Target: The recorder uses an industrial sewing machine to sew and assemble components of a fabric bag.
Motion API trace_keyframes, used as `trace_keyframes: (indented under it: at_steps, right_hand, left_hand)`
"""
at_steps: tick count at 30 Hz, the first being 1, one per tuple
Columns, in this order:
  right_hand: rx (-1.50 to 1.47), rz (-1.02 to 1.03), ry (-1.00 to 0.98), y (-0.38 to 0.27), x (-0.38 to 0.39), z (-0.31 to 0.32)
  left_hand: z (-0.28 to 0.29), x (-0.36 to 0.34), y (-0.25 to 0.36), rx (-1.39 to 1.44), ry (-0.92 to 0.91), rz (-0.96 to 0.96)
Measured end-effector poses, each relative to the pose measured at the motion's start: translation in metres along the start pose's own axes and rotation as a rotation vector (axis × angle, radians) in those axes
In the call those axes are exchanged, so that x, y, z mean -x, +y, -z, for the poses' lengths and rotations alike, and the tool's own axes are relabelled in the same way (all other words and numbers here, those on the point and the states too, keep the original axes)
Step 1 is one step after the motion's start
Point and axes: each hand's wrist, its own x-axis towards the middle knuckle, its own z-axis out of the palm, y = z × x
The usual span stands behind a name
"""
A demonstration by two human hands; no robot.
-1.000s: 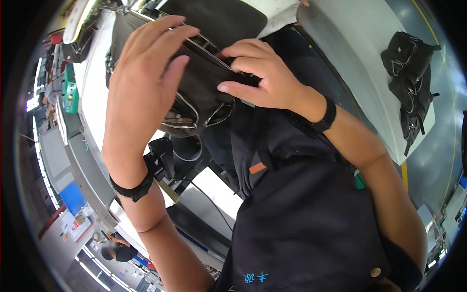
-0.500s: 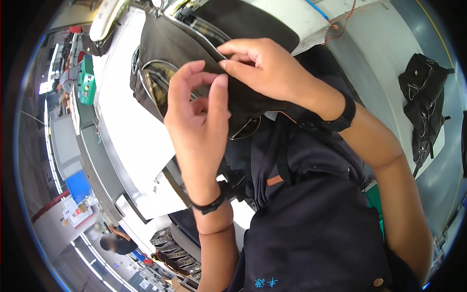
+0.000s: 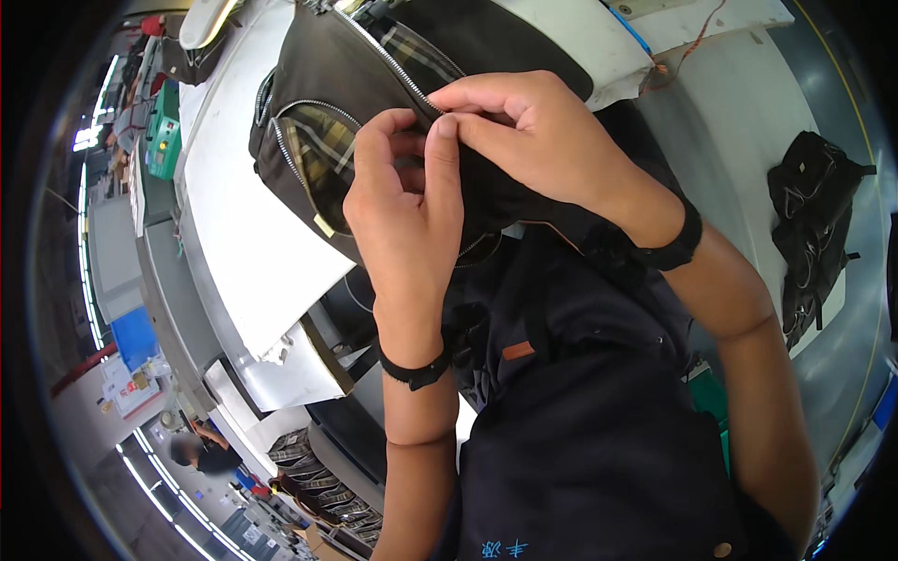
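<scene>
A dark fabric bag with silver zippers and plaid lining showing lies on the white worktop. My right hand pinches the long zipper at its lower part, thumb and forefinger on its edge. Right beside it, my left hand has its fingers curled on the bag, its thumb tip meeting the same zipper by the right thumb. The curled fingertips are partly hidden. Below the left hand's fingers, a curved side pocket gapes, showing yellowish plaid.
Dark bag pieces lie on the pale surface at right. A green machine stands at left, a white worktop under the bag. Plaid pieces are stacked at lower left. Another person is at work beyond them.
My left hand left the bag's top left, moved down and right, then rose to meet the right hand at the zipper. The bag shifted right, exposing more plaid lining.
</scene>
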Motion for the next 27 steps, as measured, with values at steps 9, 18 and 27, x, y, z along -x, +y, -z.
trace_keyframes:
  at_steps: [9, 18, 27]
  right_hand:
    - [0.031, -0.112, -0.007, -0.003, 0.009, -0.004]
    - [0.089, -0.158, -0.016, -0.013, 0.011, -0.005]
    - [0.178, -0.073, 0.072, -0.006, 0.011, -0.008]
  left_hand:
    - [0.001, 0.003, -0.007, 0.042, -0.044, 0.072]
    - [0.0, 0.005, -0.011, 0.031, -0.024, 0.042]
    - [-0.002, 0.007, -0.016, 0.028, 0.022, -0.067]
